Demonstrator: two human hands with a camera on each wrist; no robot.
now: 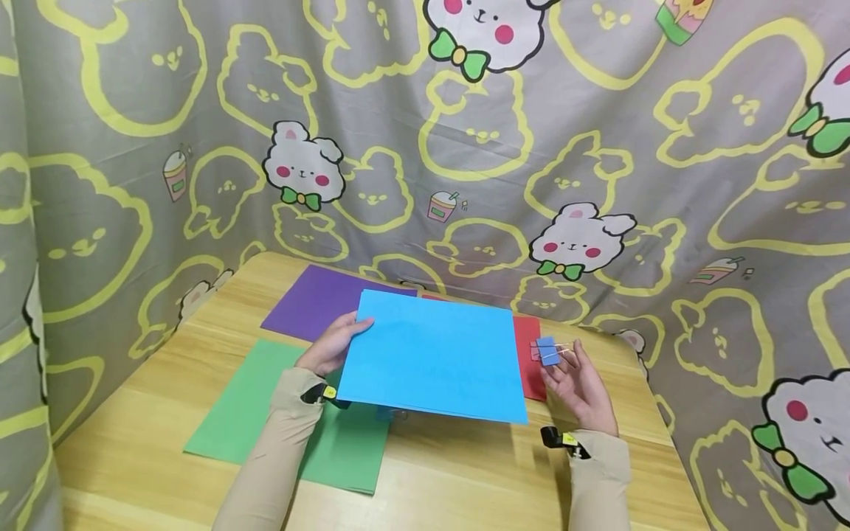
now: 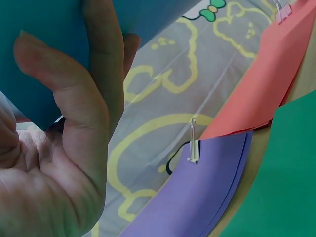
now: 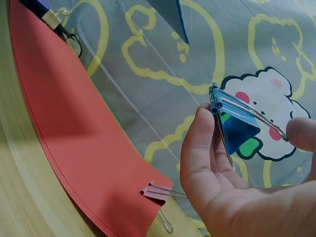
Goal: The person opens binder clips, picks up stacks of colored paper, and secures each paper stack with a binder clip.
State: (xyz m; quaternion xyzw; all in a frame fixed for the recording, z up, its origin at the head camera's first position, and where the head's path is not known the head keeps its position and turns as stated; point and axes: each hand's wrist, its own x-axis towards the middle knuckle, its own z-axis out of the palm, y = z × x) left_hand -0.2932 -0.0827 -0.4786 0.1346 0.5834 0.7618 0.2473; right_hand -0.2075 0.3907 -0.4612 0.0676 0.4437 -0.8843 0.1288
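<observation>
My left hand grips a stack of bright blue paper at its left edge, thumb on top and fingers underneath. The stack is held above the table, tilted, with its sheets nearly lined up. Off its right edge, my right hand holds a blue binder clip. In the right wrist view, the clip's wire handles lie between the thumb and the fingers, and no paper sits in it.
Purple paper with a whitish binder clip lies back left. Red paper bearing a pink binder clip lies behind the blue stack. Green paper covers the front left of the wooden table. A patterned curtain hangs close behind.
</observation>
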